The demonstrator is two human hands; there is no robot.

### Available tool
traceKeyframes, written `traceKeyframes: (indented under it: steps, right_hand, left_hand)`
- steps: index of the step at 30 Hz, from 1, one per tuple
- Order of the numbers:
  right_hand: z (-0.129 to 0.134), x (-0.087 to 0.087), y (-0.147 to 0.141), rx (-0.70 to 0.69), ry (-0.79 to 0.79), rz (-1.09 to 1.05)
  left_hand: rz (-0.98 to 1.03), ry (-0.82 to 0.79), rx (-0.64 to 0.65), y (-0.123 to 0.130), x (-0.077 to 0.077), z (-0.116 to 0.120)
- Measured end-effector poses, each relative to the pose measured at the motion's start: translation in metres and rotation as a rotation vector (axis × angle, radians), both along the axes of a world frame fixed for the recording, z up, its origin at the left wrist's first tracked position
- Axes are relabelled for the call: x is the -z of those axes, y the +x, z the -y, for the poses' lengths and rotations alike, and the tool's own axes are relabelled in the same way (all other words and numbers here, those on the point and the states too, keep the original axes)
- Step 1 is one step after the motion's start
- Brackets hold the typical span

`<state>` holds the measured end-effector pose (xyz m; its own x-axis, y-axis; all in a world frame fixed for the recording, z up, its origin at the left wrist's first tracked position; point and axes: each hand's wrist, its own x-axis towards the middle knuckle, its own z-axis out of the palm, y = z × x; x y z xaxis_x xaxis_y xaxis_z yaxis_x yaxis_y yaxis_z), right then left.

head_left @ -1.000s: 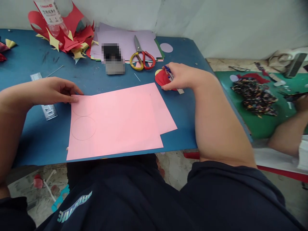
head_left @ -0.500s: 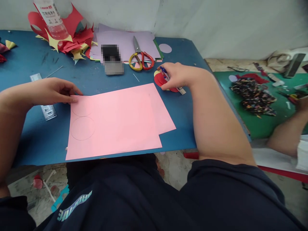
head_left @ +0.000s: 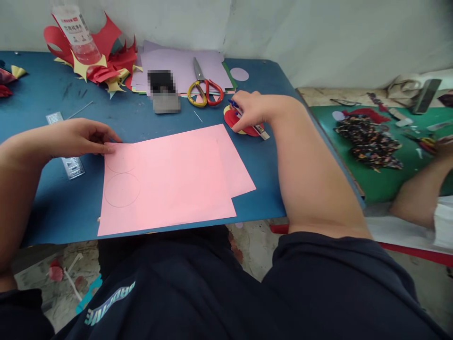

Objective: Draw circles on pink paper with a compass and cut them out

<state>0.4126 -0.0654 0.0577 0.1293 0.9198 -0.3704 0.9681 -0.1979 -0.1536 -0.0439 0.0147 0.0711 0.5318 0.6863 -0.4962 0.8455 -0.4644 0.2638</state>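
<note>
— Blue tabletop (head_left: 269,170), pale wall (head_left: 300,42) behind its far edge. What do the hands grip?

— The left hand (head_left: 87,137) pinches the far left corner of the pink paper (head_left: 170,179), thumb on top. The right hand (head_left: 253,111) grasps a pen (head_left: 233,104) over the red discs (head_left: 230,117), toward the tabletop's right edge. I can't tell whether its thumb touches them.

— And the paper itself?

— It lies mid-tabletop, along the near edge, with a lower sheet sticking out on the right. Two circles are drawn by its left side; I can't make out whether the far one closes.

— What has just changed?

— Little. The right hand and pen have slid slightly left over the discs, so more of a pale strip (head_left: 262,133) shows. The pink paper stays put. I judge that adds nothing to the drawing: no new line appears, and the pen is well apart from the circles.

— Farther out?

— A ruler (head_left: 73,168), partly hidden by the left wrist; scissors (head_left: 203,82), blades on the purple paper (head_left: 179,61) by the far edge; a bottle (head_left: 79,35) among red scraps (head_left: 122,61), far left. Past the right edge, a co-worker's hand (head_left: 445,145) at a green table (head_left: 382,184).
</note>
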Motion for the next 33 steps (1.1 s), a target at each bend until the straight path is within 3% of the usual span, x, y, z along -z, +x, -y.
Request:
traceKeyframes:
  steps: [10, 26, 33]
  right_hand:
    - [-0.015, 0.001, 0.009, -0.021, -0.023, 0.032]
    - [-0.004, -0.001, 0.013, -0.068, -0.024, 0.066]
    - [0.01, -0.004, 0.02, 0.105, -0.011, 0.177]
  left_hand:
    - [0.044, -0.057, -0.039, 0.001, -0.002, 0.002]
    - [0.05, -0.066, -0.048, 0.001, -0.001, 0.002]
    - [0.032, -0.028, -0.011, 0.0, 0.002, 0.0]
